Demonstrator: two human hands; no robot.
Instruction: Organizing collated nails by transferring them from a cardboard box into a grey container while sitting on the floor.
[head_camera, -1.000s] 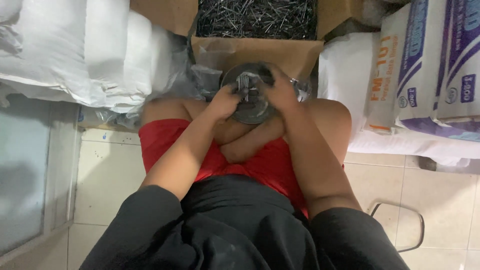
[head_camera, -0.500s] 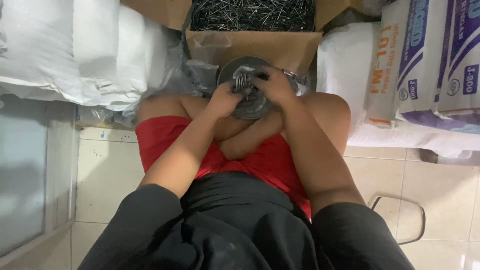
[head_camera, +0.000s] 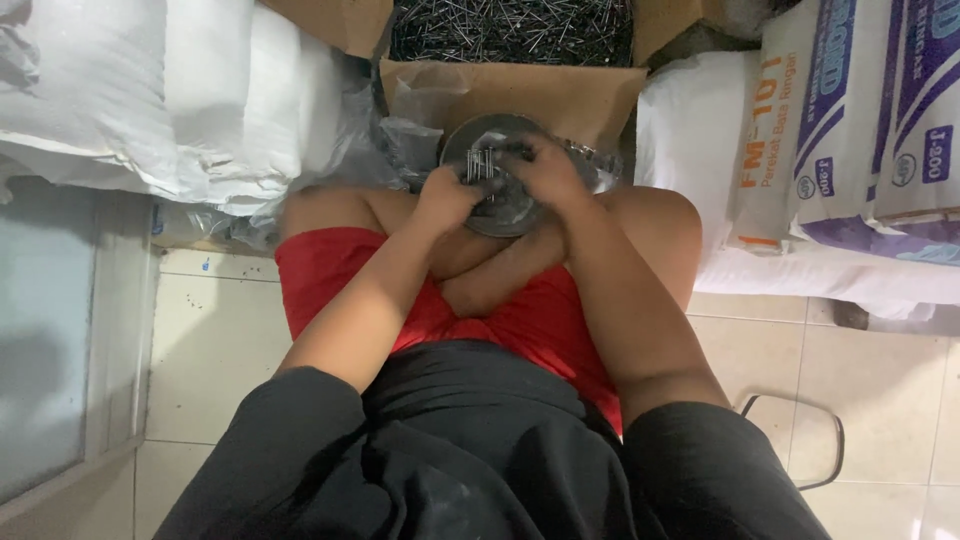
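Both hands, left hand (head_camera: 447, 195) and right hand (head_camera: 545, 172), pinch a bundle of nails (head_camera: 482, 165) over the round metal pan (head_camera: 500, 180) above the knees; likely stiff, heavy, prickly, best gripped mid-shaft.

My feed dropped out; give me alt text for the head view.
Both hands, left hand and right hand, work a bunch of nails over a round metal pan on the lap, before a cardboard box of nails between white sacks.
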